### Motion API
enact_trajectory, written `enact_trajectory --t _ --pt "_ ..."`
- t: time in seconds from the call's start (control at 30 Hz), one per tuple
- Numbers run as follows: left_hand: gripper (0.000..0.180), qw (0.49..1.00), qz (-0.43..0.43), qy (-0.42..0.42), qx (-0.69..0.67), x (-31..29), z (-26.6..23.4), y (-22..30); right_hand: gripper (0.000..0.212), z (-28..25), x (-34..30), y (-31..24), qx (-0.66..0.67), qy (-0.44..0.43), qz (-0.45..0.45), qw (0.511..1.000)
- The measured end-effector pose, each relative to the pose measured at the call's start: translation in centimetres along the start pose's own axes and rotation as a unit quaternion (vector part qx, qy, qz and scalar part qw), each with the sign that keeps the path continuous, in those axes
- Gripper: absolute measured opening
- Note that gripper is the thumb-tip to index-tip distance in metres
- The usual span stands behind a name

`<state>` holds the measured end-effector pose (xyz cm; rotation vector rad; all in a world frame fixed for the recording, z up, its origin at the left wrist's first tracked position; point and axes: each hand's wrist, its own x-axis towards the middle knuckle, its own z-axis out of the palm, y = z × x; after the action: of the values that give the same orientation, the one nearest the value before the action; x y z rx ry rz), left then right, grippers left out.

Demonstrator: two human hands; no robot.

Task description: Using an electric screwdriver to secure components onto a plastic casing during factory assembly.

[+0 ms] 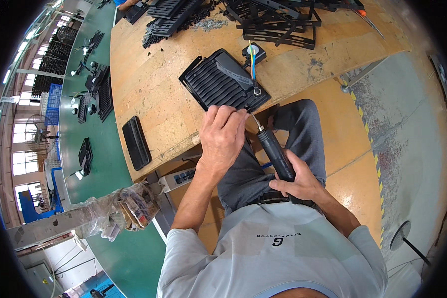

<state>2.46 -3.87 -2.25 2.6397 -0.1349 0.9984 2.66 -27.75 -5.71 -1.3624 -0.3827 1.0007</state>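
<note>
A black finned floodlight housing (218,79) lies on the wooden bench near its front edge. Blue and yellow wires (253,64) rise from a cable fitting at its right corner, and a small black sensor with a white dome (254,50) sits beside it. My left hand (222,136) is at the housing's near edge, fingertips pinched together; what they hold, if anything, is hidden. My right hand (300,179) wraps round a black electric screwdriver (275,154), held below the bench edge. Its bit points up toward the housing's near edge, close to my left fingertips.
A black phone-like case (136,143) lies on the bench at left. Black finned housings (169,20), loose small screws (208,25) and stacked black brackets (278,22) fill the back. An orange-handled screwdriver (367,20) is far right. A green table (89,186) holds more lamps.
</note>
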Motion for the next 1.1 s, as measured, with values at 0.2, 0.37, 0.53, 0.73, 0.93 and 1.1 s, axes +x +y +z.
enact_trajectory --t 0.2,0.37,0.53,0.73,0.93,1.1 --pt "0.027 1.000 -0.022 0.007 0.005 1.0 -1.5 -0.2 0.060 -0.2 -0.2 -0.2 0.007 -0.002 0.003 1.000" --pt "0.043 0.994 -0.042 -0.104 -0.017 -1.0 -1.6 -2.9 0.059 -0.2 -0.4 -2.1 0.021 -0.012 0.031 0.999" --pt "0.050 0.994 -0.013 -0.102 -0.019 -1.6 -1.4 -3.4 0.071 -1.2 -0.7 -3.6 0.093 -0.058 0.099 0.989" --pt "0.053 0.994 -0.011 -0.107 -0.036 -1.8 -1.1 -3.9 0.059 -1.5 -0.6 -4.9 0.098 -0.061 0.127 0.985" --pt "0.054 0.992 -0.016 -0.112 -0.052 -1.8 -1.2 -3.9 0.058 -1.5 -0.3 -5.6 0.074 -0.055 0.151 0.984" --pt "0.054 0.992 -0.020 -0.114 -0.058 -1.7 -1.2 -4.0 0.063 -1.7 -0.1 -6.1 0.053 -0.060 0.170 0.982"
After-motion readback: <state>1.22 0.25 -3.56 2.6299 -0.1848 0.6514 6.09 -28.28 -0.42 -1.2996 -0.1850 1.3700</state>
